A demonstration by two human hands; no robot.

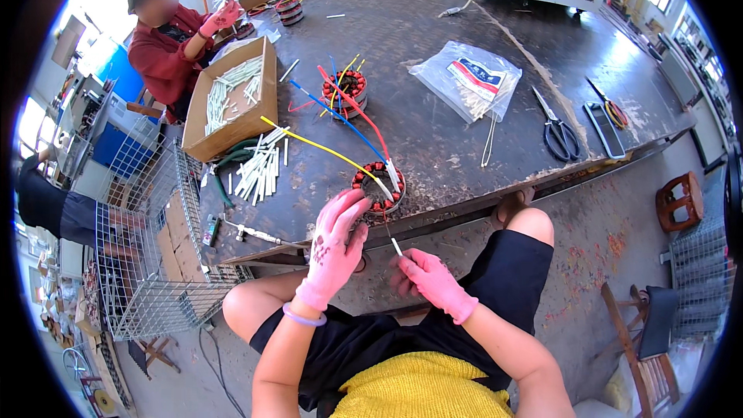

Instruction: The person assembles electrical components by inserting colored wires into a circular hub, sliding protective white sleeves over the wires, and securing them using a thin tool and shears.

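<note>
A motor stator (398,200), a ring of red and black windings, sits at the table's near edge. Yellow, blue and red leads rise from it, with white sleeves at their bases. My left hand (335,244), in a stained pink glove, has its fingers stretched out against the stator's left side, thumb apart. Below the edge, my pink-gloved right hand (433,282) pinches a short white sleeve tube (396,247). A thin wire runs from the stator down to that tube. Farther back stands a second stator (352,93) with coloured leads.
Loose white tubes (259,174) lie left, beside a cardboard box (271,85) of more. A small torch (255,234) lies near the edge. Rightward are a plastic bag (468,81), scissors (559,131) and a phone (605,130). A wire basket (147,263) stands left; a co-worker (166,54) sits beyond.
</note>
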